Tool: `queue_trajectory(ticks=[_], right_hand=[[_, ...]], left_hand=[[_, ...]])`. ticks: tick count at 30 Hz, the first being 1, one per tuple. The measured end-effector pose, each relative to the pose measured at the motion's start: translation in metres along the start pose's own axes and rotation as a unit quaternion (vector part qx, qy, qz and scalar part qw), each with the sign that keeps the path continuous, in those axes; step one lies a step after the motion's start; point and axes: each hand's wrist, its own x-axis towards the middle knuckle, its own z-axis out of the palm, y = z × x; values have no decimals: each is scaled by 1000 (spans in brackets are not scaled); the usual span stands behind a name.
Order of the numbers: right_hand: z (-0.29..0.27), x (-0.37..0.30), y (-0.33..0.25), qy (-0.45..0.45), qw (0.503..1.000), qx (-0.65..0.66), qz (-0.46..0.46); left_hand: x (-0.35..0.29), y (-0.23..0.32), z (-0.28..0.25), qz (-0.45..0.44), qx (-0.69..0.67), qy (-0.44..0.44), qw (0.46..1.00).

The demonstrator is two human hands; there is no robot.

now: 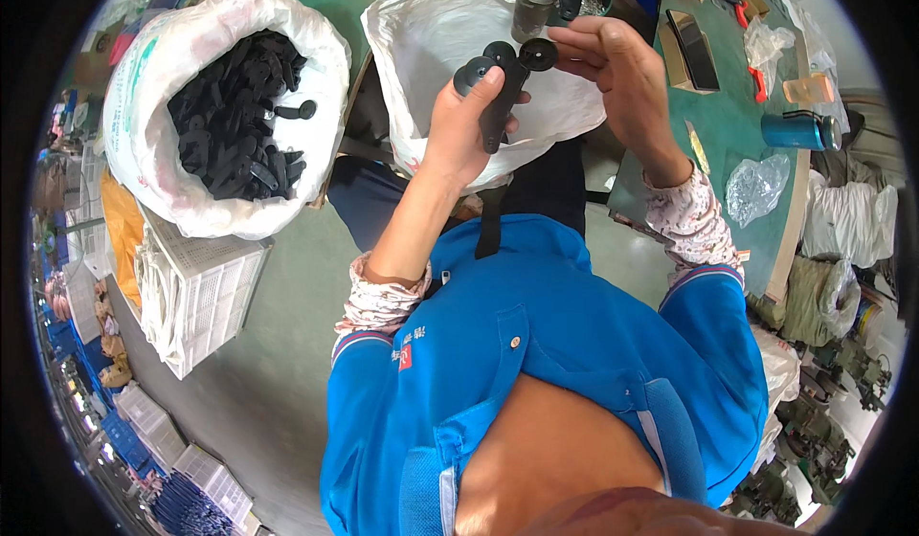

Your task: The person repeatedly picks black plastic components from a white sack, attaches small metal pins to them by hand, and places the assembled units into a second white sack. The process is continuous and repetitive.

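My left hand (458, 132) is closed round a small bunch of black handle-like parts (502, 105), each a flat bar with a round end. Their round ends fan out at the top, and the thumb lies across one of them. My right hand (627, 81) has its fingers stretched toward the bunch. Its fingertips are at the edge of the rightmost round end (538, 55); whether they grip it I cannot tell. Both hands are above a white woven sack (407, 48) with its mouth spread wide. Just beyond the parts stands a metal post (532, 14) of a machine.
At the left, a white sack (134, 144) holds many similar black parts (230, 124), beside a white plastic crate (225, 297). On the green bench at the right are a phone (694, 50), a blue flask (799, 132), a clear plastic bag (756, 189) and a cutter knife (698, 148).
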Motion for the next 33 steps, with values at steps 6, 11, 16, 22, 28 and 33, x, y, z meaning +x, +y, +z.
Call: queue_trajectory(ticks=[6, 11, 16, 22, 28, 33], right_hand=[[35, -17, 25, 67, 982, 99, 149], [23, -7, 3, 73, 982, -133, -116], [10, -16, -12, -92, 985, -146, 20], [1, -1, 0, -143, 956, -248, -71], [0, 29, -38, 17, 989, -148, -13], [12, 78, -77, 69, 994, -82, -23]], left_hand=[[0, -9, 5, 20, 53, -30, 998], [-1, -3, -2, -23, -4, 19, 1000], [-3, 1, -6, -135, -162, -107, 972], [-9, 2, 10, -157, -127, -62, 977], [-2, -1, 5, -87, 48, -4, 995], [-6, -1, 2, -80, -50, -29, 995]])
